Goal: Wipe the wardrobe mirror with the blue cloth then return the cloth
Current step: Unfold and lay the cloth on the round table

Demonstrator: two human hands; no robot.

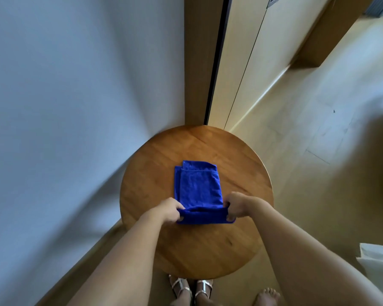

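A folded blue cloth [198, 187] lies on the round wooden table [237, 173], a little left of its middle. My left hand [169, 209] pinches the cloth's near left corner. My right hand [237, 206] pinches the near right corner. Between the two hands the near edge of the cloth is lifted and folded over. The wardrobe mirror [234, 58] rises behind the table, with a dark vertical edge along its left side.
A pale wall [75, 96] fills the left. Light wooden floor [318, 129] spreads to the right of the table. A white object [378, 259] sits at the right edge. My sandalled feet [190, 290] stand just under the table's near rim.
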